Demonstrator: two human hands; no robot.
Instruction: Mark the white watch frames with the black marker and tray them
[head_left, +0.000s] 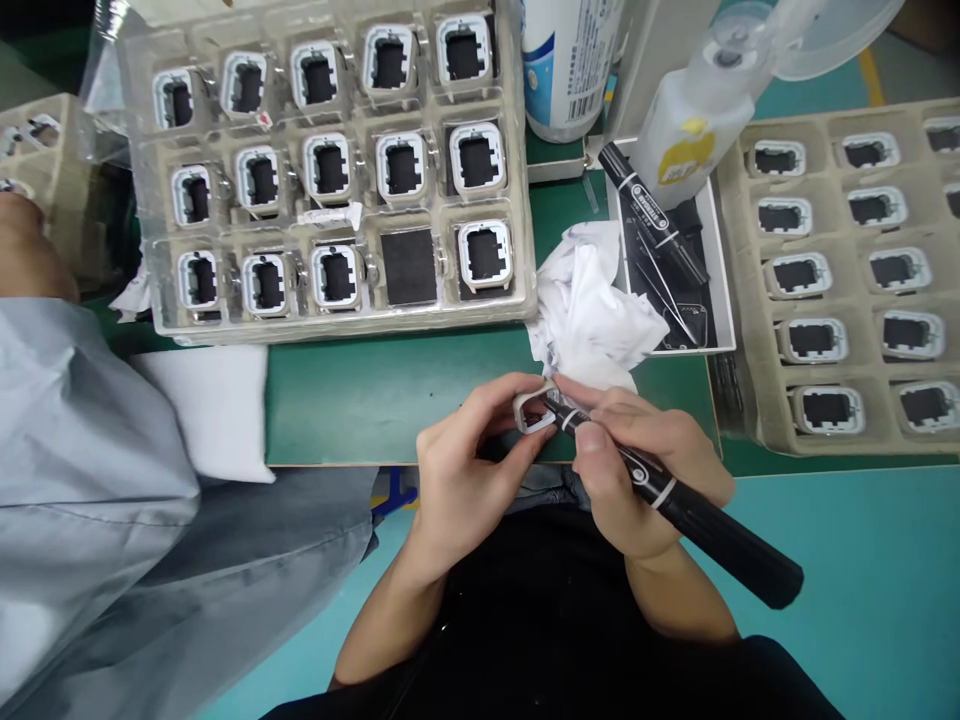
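Between the thumb and fingers of my left hand (469,465) is a small white square plastic frame (531,412), held above the table's front edge. My right hand (637,460) grips a black marker (694,515) with white bands. The marker's tip end reaches into the frame's opening, and whether it touches the inner wall cannot be made out. Fingers of my right hand are also close against the frame's far side. Ahead of my hands stands a clear plastic tray (337,318) of similar frames, with one pocket (409,268) showing only a dark pad.
Crumpled white cloth (581,300) lies just beyond my hands. A white box (720,300) holds another marker (652,215) and tweezers (667,290). Bottles (694,130) stand behind it. A second tray (772,430) is at right. A co-worker's sleeve (82,400) is at left, near a folded cloth (214,410).
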